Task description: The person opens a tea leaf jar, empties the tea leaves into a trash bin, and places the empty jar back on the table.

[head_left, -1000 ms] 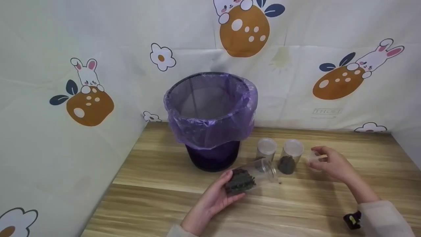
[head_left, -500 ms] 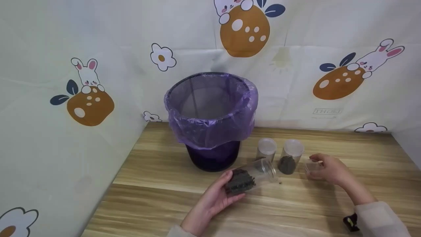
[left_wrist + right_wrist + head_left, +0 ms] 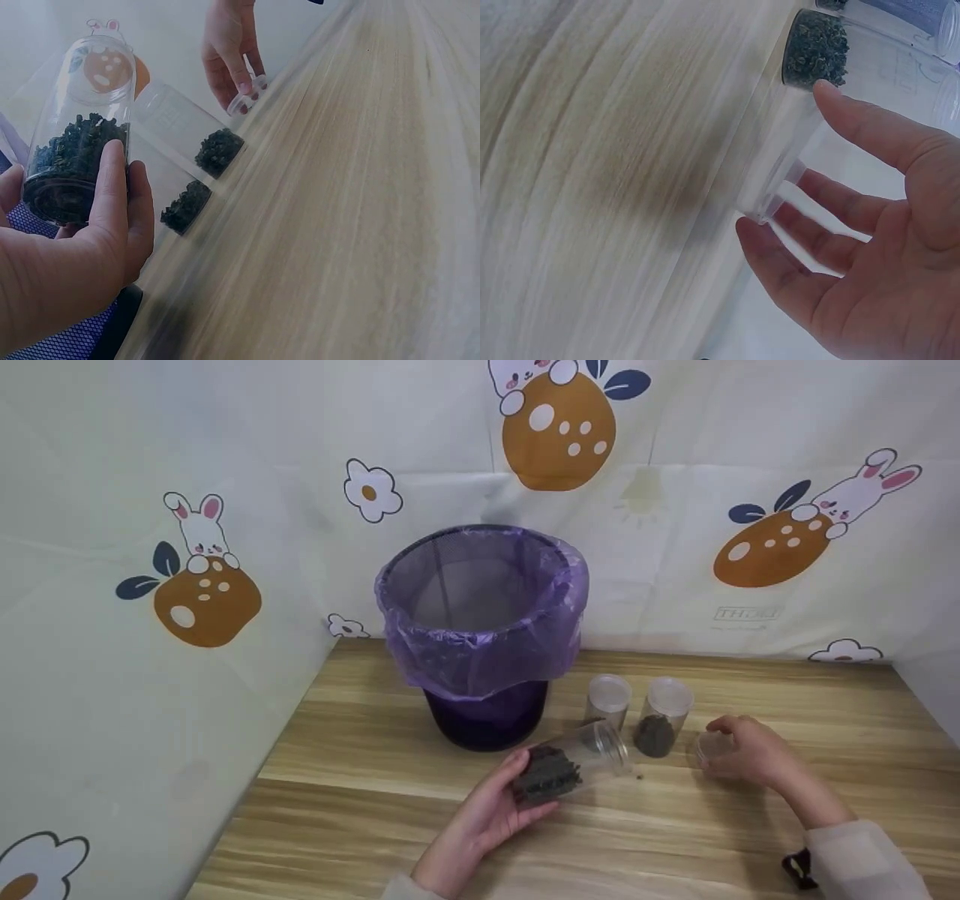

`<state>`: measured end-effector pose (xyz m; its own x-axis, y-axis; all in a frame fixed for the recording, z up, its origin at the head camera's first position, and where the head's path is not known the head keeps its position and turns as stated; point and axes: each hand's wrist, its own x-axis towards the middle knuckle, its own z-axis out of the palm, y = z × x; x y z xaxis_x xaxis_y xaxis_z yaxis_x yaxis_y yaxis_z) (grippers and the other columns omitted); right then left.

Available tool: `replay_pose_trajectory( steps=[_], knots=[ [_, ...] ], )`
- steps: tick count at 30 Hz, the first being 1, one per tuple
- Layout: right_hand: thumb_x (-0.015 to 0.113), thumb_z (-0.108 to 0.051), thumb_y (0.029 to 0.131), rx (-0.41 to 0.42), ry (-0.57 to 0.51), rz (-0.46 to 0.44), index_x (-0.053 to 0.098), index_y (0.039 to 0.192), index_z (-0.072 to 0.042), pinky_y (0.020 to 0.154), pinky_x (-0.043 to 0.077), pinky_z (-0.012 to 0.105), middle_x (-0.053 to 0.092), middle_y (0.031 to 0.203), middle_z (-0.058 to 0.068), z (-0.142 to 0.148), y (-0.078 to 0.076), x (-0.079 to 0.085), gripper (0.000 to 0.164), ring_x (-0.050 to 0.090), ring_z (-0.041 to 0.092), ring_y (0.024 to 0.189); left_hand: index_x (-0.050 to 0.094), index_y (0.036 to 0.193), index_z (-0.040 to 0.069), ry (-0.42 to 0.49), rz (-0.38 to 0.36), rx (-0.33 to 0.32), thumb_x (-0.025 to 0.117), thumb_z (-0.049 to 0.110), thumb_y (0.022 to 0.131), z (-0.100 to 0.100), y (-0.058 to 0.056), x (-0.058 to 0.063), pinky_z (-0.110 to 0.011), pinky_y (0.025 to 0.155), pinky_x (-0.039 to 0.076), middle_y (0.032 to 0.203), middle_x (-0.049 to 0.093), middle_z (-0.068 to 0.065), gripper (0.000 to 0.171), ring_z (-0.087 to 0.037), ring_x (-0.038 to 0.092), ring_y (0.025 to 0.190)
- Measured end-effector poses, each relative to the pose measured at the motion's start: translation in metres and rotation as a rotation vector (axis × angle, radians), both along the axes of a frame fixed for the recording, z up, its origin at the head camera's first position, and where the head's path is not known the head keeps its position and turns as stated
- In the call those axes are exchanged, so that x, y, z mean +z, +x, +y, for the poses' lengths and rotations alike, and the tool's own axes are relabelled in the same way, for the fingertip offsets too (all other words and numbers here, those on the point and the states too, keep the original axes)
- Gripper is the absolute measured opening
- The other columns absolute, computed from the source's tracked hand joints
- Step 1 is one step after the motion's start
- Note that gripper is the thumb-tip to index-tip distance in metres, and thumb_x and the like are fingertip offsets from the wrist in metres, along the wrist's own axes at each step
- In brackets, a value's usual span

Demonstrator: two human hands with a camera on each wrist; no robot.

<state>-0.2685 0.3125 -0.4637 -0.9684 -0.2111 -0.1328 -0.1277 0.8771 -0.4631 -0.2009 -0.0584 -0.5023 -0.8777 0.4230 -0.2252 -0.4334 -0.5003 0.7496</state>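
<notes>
My left hand (image 3: 491, 817) grips a clear plastic jar (image 3: 566, 769) around its base. The jar is tilted in the head view, its uncovered mouth towards the right, with dark green curled leaves like tea (image 3: 79, 154) gathered at the bottom. On the right, a clear round lid (image 3: 712, 748) lies on the table under my right hand (image 3: 754, 754). Fingertips (image 3: 754, 232) of that hand are at the lid's edge, while the thumb is spread away from it. Two capped jars (image 3: 656, 727) holding similar leaves stand between the hands; the tilted jar partly hides one.
A dark mesh bin (image 3: 487, 716) with a purple bag (image 3: 480, 660) folded over its rim stands behind the held jar. A small dark crumb (image 3: 639, 777) lies near the jar's mouth. A black strap (image 3: 799, 870) shows by the right sleeve. Printed cloth (image 3: 442, 427) encloses the table.
My right hand has moved slightly down and towards me, lowering the lid flat onto the table. The left hand and its jar have stayed in place.
</notes>
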Motion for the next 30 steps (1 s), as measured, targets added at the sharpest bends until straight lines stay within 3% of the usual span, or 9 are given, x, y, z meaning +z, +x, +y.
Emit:
replay_pose_trajectory(
  steps=[30],
  knots=[
    [0.085,-0.027,0.072,0.009,0.072,0.057,0.059,0.121,0.009,0.088,0.049,0.065,0.054,0.110,0.035,0.0028,0.0019,-0.0075,0.066,0.057,0.051,0.098,0.034,0.150,0.012,-0.038,-0.010,0.026,0.048,0.036,0.103,-0.0032,0.0009,0.0008,-0.036,0.093,0.059,0.137,0.049,-0.013,0.055,-0.021,0.063,0.111]
  ],
)
